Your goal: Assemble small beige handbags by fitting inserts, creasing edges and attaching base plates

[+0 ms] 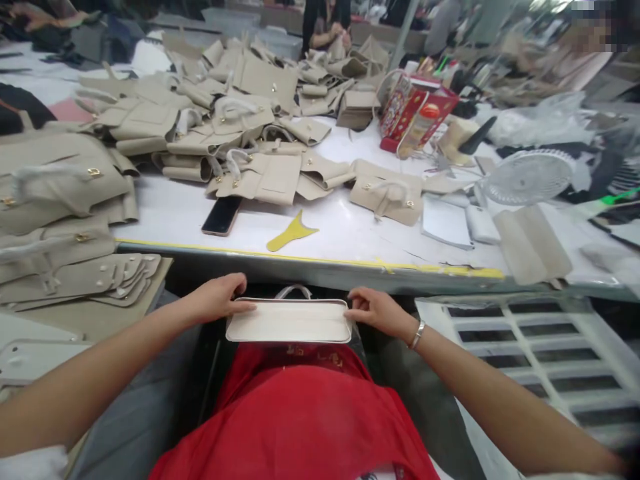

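Over my lap, at the table's front edge, a cream handbag (290,323) is held with its long pale face toward me. A wrapped handle loop (294,291) rises behind it. My left hand (224,293) grips the bag's left end, with a finger lying along the top edge. At the right end, my right hand (373,308) pinches the corner between thumb and curled fingers. The far side of the bag is hidden. Beyond it on the table lie a yellow plastic scraper-like piece (292,231) and a phone (221,216).
Beige bag bodies (260,175) are heaped across the table (170,207), with more stacked at left. A red box (417,110), a clear round fan-like cover (529,176) and a white pad (445,220) are at right. A slatted white rack (530,347) stands beside me. Another person (327,27) works opposite.
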